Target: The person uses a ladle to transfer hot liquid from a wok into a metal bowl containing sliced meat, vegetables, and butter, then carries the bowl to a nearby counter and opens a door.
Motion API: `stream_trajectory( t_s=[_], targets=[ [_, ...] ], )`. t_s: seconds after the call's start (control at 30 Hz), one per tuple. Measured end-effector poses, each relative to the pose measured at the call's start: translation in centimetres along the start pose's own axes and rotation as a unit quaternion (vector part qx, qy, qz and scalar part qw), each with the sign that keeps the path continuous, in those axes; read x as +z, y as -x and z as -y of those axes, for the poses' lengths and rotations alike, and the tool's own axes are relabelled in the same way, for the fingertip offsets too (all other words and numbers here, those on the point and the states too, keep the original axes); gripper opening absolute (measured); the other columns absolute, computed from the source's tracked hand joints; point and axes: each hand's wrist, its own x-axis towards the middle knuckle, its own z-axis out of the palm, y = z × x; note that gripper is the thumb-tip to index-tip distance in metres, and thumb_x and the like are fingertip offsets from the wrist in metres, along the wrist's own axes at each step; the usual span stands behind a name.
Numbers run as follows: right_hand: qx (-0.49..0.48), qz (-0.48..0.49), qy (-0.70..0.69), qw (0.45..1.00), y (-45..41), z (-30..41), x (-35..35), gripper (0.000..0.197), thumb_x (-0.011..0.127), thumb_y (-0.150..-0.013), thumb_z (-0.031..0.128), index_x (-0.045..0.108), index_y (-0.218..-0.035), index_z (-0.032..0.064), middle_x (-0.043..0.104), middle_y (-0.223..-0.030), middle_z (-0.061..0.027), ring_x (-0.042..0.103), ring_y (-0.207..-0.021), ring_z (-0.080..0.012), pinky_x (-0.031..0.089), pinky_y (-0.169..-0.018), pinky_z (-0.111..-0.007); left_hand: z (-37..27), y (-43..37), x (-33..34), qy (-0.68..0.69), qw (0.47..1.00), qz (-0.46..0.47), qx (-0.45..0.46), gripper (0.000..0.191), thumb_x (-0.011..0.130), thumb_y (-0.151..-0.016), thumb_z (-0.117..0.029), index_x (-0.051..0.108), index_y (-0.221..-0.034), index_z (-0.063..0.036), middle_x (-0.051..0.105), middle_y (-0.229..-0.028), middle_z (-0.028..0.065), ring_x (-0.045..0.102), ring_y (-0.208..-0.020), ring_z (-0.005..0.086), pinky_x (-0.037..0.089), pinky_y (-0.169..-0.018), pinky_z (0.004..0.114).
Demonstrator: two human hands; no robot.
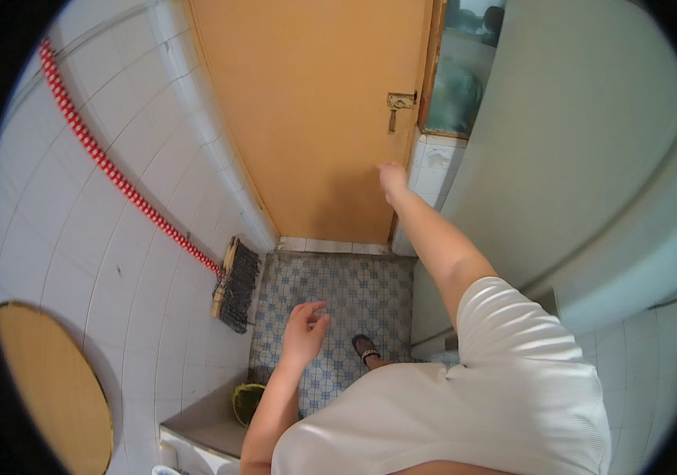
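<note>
A plain orange-tan door [315, 107] stands closed before me. It carries a worn metal lock plate with a lever handle [392, 121] near its right edge. My right hand [394, 180] reaches out in front of the door, below the handle and apart from it in the picture. Its fingers are bent and partly hidden, and whether it touches the door cannot be told. Lower down, my left hand [304, 333] hangs over the tiled floor [338, 285] with its fingers apart and nothing in them.
Against the white tiled wall [130, 249] on the left leans a broom [237, 285] with a red-and-white dotted handle. A round wooden board [53, 386] and a basket-like container [246, 404] are at lower left. A pale refrigerator-like cabinet [570, 136] lines the right side, beside a glass pane [457, 77].
</note>
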Motion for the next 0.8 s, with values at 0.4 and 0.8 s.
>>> stream_trajectory(
  t_s=[0.4,0.8],
  targets=[
    [0.065,0.039,0.052,0.996,-23.8,0.0,2.6,0.026,0.052,-0.076,0.011,0.045,-0.1,0.0059,0.051,-0.081,-0.0059,0.049,-0.068,-0.019,0.042,-0.053,-0.034,1.6,-19.2,-0.5,-0.036,0.998,0.052,-0.014,0.025,0.057,-0.079,-0.007,0.055,-0.104,-0.0034,0.055,-0.1,0.0088,0.056,-0.081,0.0174,0.046,-0.069,0.028],
    [-0.171,-0.06,0.211,0.96,-8.0,-5.4,2.8,0.034,0.05,-0.072,0.003,0.04,-0.104,0.0047,0.051,-0.079,-0.013,0.053,-0.073,-0.0273,0.043,-0.063,-0.036,-1.1,-21.9,-1.5,-0.019,0.999,0.044,0.024,0.025,0.057,-0.078,-0.007,0.056,-0.103,-0.003,0.054,-0.099,0.0116,0.057,-0.079,0.0185,0.048,-0.066,0.027]
  ],
)
